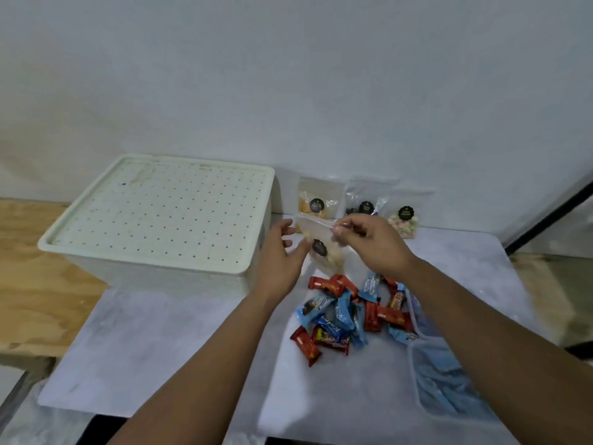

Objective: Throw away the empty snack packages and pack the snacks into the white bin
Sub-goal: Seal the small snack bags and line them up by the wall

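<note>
Head view: both hands raised over desk [179, 332], pinching clear snack pouch [321, 242] between them; left hand [282, 252] grips pouch's left edge, right hand [369, 242] nips top strip; pouch contents pale, hard to make out. White bin [154, 220] far left, perforated lid [160, 203] on, just beside left hand. Three pouches [359, 203] lean on wall behind. Wrapped candy pile [346, 316] below hands; open desk room front left. Clear bag [442, 380] at right, partly hidden by right forearm.
</note>
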